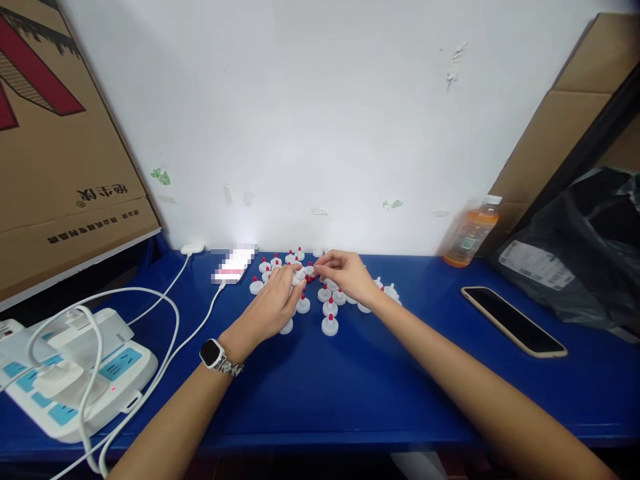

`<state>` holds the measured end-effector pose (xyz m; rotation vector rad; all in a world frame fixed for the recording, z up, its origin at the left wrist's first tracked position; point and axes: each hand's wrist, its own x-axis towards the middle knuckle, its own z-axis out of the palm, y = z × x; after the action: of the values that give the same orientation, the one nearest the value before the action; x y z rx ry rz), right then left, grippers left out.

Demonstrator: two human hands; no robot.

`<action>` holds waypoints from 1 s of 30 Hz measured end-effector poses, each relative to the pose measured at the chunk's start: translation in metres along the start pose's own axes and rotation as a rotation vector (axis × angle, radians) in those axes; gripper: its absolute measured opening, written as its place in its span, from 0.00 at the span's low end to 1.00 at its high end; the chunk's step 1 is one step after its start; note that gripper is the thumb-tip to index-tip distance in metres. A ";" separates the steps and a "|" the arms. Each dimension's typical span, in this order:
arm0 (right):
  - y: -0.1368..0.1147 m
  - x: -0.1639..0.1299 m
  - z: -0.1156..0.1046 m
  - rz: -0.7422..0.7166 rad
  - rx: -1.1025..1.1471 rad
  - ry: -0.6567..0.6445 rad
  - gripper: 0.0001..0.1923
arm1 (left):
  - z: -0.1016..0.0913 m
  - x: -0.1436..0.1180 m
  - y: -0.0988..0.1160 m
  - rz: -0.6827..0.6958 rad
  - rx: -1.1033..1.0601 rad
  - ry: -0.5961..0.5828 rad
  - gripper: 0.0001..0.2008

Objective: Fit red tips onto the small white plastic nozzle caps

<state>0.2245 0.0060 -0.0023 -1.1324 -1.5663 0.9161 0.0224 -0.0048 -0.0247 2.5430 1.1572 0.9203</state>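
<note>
Several small white round caps with red tips (pixel 330 325) stand in a cluster on the blue table (pixel 350 387), near the white wall. My left hand (pixel 273 303), with a watch on its wrist, lies over the cluster's left side, its fingertips touching a white cap (pixel 299 275). My right hand (pixel 347 275) reaches in from the right, its fingers pinched close to the same spot. Both hands meet above the middle caps. Whether either hand grips a cap firmly is hard to make out. Some caps are hidden under the hands.
A white power strip (pixel 75 373) with plugs and cables sits front left. A lit phone (pixel 234 265) lies near the wall, a dark phone (pixel 513 320) at right. An orange drink bottle (pixel 471 232), a black bag (pixel 580 253) and cardboard boxes (pixel 60 147) stand around.
</note>
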 end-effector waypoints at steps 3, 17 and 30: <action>-0.001 -0.013 0.003 0.011 0.253 -0.011 0.14 | -0.001 0.000 0.006 0.007 -0.009 -0.016 0.20; 0.002 -0.022 0.011 0.016 0.378 0.028 0.16 | 0.003 -0.002 0.014 0.116 0.080 -0.022 0.21; 0.004 -0.019 0.016 -0.087 0.251 -0.055 0.22 | 0.007 -0.002 0.013 0.139 0.074 -0.056 0.23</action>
<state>0.2117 -0.0118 -0.0148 -0.8623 -1.4839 1.0593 0.0336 -0.0145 -0.0256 2.7196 1.0276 0.8450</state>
